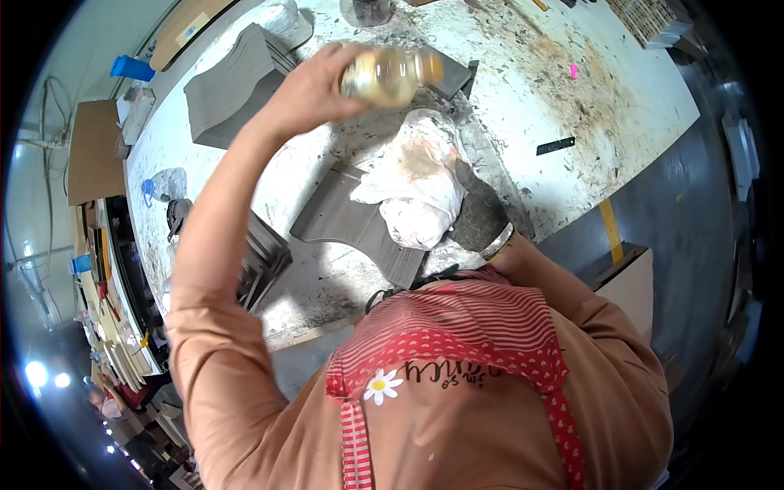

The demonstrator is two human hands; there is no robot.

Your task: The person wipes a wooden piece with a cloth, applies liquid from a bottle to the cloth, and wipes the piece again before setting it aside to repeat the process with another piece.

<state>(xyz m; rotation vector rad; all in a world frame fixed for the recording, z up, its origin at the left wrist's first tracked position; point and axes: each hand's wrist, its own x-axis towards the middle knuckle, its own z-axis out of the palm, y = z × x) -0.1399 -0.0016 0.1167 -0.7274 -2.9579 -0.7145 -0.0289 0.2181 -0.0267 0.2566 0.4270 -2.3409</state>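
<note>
My left hand (331, 86) is raised above the far side of the table, its fingers wrapped round a clear bottle (390, 77). That bottle lies sideways in the grip, yellowish inside, its narrower orange-yellow end pointing right; it is slightly blurred. In a dark grey glove, my right hand (480, 214) presses on a bunched white cloth (420, 167) with brownish stains. The gloved fingers are partly sunk in the folds. Beneath the cloth lies a grey panel (341, 211) with a curved cut edge. Another dark grey piece (451, 75) lies just beyond the bottle.
A stack of curved grey panels (233, 90) stands at the far left, with more panels (265, 261) near my left elbow. On the stained white table (629, 122) lie a black strip (556, 146) and a pink bit (574, 72). A blue-capped bottle (167, 184) lies left.
</note>
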